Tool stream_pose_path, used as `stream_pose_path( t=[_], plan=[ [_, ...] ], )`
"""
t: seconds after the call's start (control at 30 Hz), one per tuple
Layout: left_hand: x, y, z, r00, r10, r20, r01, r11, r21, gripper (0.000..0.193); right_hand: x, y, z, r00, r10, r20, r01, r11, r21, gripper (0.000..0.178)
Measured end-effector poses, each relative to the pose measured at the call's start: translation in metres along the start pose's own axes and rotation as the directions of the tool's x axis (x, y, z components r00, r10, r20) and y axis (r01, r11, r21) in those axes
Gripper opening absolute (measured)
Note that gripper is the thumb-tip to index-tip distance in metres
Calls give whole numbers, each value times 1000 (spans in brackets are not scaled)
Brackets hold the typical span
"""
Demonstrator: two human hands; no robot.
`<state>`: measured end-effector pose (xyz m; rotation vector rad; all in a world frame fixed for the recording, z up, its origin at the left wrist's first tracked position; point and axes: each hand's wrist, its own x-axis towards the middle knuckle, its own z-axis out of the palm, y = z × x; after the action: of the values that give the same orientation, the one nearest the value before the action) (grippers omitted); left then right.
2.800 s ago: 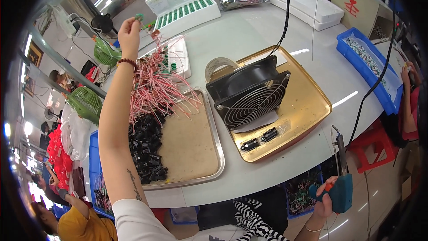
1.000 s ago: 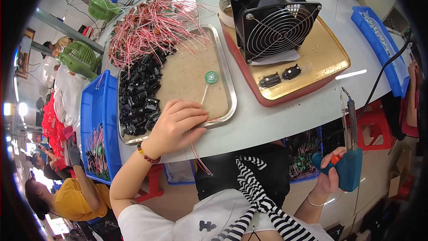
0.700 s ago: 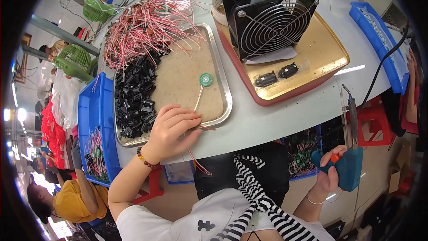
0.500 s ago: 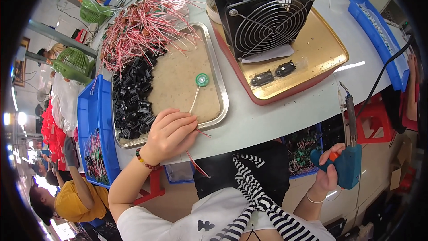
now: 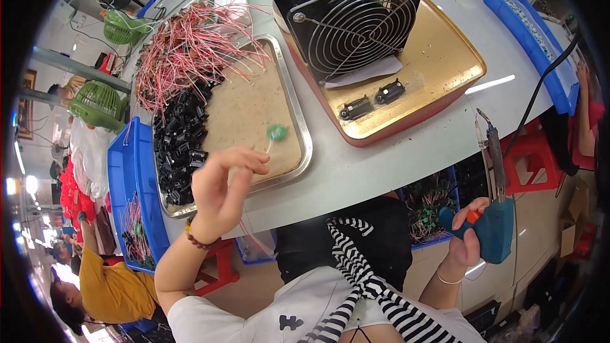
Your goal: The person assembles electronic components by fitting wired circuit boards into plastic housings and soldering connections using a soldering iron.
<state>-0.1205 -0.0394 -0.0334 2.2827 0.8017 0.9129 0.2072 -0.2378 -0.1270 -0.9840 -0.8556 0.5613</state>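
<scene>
Head view: a small green disc (image 5: 277, 132), smeared by motion blur, shows over the right part of a metal tray (image 5: 306, 147) at the desk's (image 5: 362, 181) near left edge; whether it touches the tray floor is unclear. A pale wire runs from it to the fingertips of the left hand (image 5: 223, 192), above the tray's near edge. Those fingers are bent, their contact with the wire too blurred to make out, so I cannot tell whether that grip is clenched. Red and white wires (image 5: 255, 239) hang below this hand past the desk's near edge, their upper part hidden behind it.

The right hand (image 5: 467, 241), beyond the desk's near right edge, has its grip wrapped around a teal soldering gun (image 5: 498, 232), hiding part of its handle. Black parts (image 5: 181, 146) and tangled wires (image 5: 190, 47) overlap along the tray's left side, hard to separate. The black fan (image 5: 365, 35) is cut off at the top.
</scene>
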Motion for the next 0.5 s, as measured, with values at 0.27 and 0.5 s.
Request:
stream_pose_path(
  t=[0.27, 0.5],
  plan=[
    [92, 30, 40, 969, -165, 184, 221, 914, -341, 8, 0, -1, 10, 1000, -20, 10, 20, 999, 30, 44],
    [99, 14, 57, 983, -52, 174, 100, 956, -278, 12, -2, 1, 5, 999, -26, 31, 24, 997, 70, 44]
  ],
)
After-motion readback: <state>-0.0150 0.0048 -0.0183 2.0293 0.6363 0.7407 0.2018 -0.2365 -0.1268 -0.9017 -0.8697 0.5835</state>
